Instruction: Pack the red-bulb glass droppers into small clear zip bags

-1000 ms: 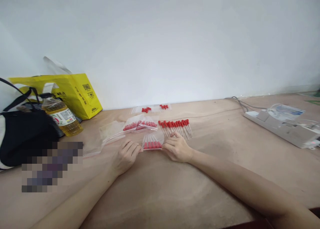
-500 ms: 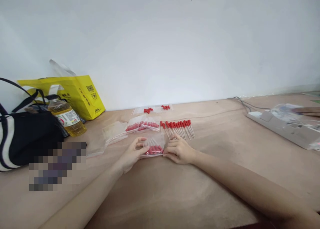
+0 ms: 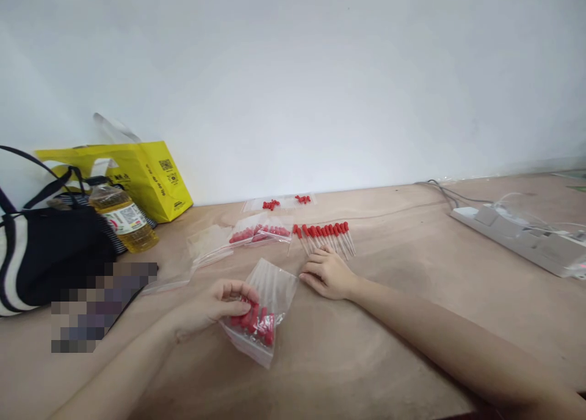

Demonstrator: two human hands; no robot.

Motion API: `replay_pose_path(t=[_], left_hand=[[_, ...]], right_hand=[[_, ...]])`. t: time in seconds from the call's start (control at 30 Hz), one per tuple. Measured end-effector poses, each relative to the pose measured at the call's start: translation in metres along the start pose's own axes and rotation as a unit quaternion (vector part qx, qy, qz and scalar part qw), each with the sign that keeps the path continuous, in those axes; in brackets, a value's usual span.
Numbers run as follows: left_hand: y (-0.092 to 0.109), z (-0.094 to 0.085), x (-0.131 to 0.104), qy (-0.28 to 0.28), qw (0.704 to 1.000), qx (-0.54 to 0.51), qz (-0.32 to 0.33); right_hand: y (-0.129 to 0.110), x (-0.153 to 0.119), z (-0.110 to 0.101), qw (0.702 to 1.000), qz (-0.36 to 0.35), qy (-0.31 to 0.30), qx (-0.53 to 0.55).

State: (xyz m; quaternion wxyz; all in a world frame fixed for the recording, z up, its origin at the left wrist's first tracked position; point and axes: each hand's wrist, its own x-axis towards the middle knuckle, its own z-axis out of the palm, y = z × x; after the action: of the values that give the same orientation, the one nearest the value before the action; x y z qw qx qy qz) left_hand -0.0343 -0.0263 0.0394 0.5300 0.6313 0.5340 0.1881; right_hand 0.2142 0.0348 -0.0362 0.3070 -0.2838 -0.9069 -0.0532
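The fingers [image 3: 240, 287] of the left hand [image 3: 206, 307] pinch one side of a clear bag [image 3: 253, 350]. Inside it, red-topped sticks [image 3: 268, 336] lie right beside these fingers. The bag tilts, and its other side has no hand on it, so it could twist or slip if the pinch gets weak. I can't tell if the bag is sealed. If it is not, sticks could slide out onto the table [image 3: 366, 359] under the fingers. A hard squeeze could squash the red tops, which look soft.

The fingers of the right hand [image 3: 332, 276] are bent and rest low, but I can't tell if they hold anything. Just past them is a row of loose sticks [image 3: 326, 231]. A small bump there could make them roll. Past the left fingers lie filled bags [image 3: 253, 222] that look light, so a brush could push them crooked.
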Motion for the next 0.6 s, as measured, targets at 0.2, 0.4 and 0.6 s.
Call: replay_pose_path(t=[0.2,0.4,0.6], left_hand=[[0.006,-0.033,0.037,0.182,0.979,-0.066,0.062],[0.034,-0.047,0.129,0.283,0.958,0.000,0.035],[0.045,-0.048,0.178,0.286,0.953,0.094,-0.039]], right_hand=[[0.000,0.000,0.000,1.000,0.000,-0.008,-0.006],[0.003,0.000,0.002,1.000,-0.005,-0.016,-0.003],[0.002,0.002,0.003,1.000,-0.010,-0.025,-0.002]])
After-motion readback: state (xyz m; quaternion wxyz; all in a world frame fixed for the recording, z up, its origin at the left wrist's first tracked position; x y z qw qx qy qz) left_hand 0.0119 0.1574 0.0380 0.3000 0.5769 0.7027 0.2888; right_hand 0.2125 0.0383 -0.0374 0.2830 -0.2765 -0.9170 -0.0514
